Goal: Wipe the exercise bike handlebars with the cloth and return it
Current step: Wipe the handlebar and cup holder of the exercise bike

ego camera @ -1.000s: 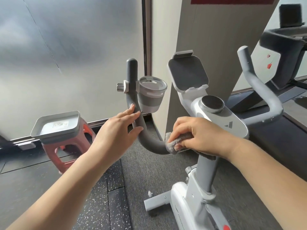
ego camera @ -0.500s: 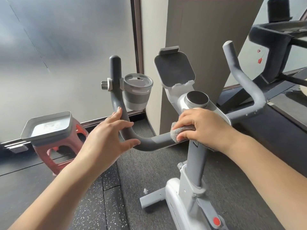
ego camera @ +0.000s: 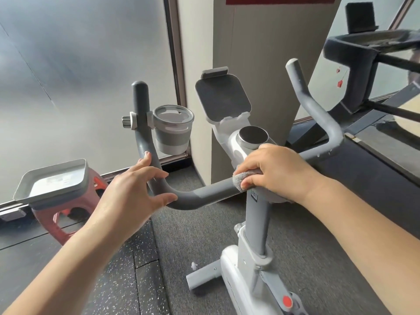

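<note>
Right hand (ego camera: 277, 171): fingers curled round the cloth (ego camera: 243, 178), pressing it onto the handlebar (ego camera: 209, 192) right beside the stem (ego camera: 256, 223).
Cloth: grey, bunched under the right fingers; only its left edge shows.
Left hand (ego camera: 134, 192): fingers spread and relaxed, resting against the bend of the left bar, steadying it rather than gripping.
Change: a second ago the cloth sat further out along the left bar, near the bend; it has since slid inward to the centre, widening the gap between the hands.
Meaning: the inner run of the left bar looks covered. The upright left grip above the left hand and the whole right bar (ego camera: 318, 123) beyond the right hand probably remain.
Cup holder (ego camera: 172, 130): clamped to the left upright, above the left hand; likely to obstruct a wipe there.
Knob (ego camera: 253, 136): just beyond the right hand.
Tray (ego camera: 25, 185): on a red stool (ego camera: 56, 221), well left of the left hand; possibly where the cloth goes back.
</note>
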